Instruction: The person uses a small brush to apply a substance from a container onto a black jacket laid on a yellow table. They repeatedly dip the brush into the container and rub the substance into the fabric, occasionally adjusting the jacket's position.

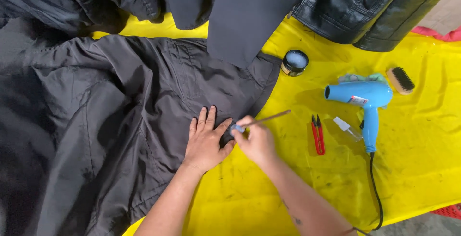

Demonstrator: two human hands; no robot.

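A large dark grey jacket point(96, 120) of thin, slightly shiny woven cloth covers the left half of the view, creased into soft folds and ridged by seams. It lies on a bright yellow sheet point(422, 168), smooth and plastic-looking, smudged with dark marks near the bottom.

The left hand point(205, 142) lies flat on the jacket near its edge, palm down, fingers straight and together, pressing the cloth. Just beside it, touching at the thumb, the right hand point(257, 142) is closed in a pinch around a thin wooden-handled brush point(269, 118); the slender handle angles up to the right, and the working end, with a small bluish-grey bit at the fingertips, meets the jacket's edge between the two hands.

Above, more dark garments point(240, 10) hang over the sheet: matte flat cloth in the middle, and a glossy, leather-like black jacket point(365, 5) with stitched seams to the right. Below these sits a small round tin point(294, 62), open, with a dark rim and a pale bluish-white paste inside.

Further right lie red thread snips point(318, 135) with dark pointed blades, then a small clear plastic spray bottle point(348, 128) on its side; its contents cannot be told. Beside it rests a smooth light-blue hair dryer point(365, 96), its black cord point(377, 192) trailing downward. At the far right lies a wooden-backed brush with black bristles point(400, 80).
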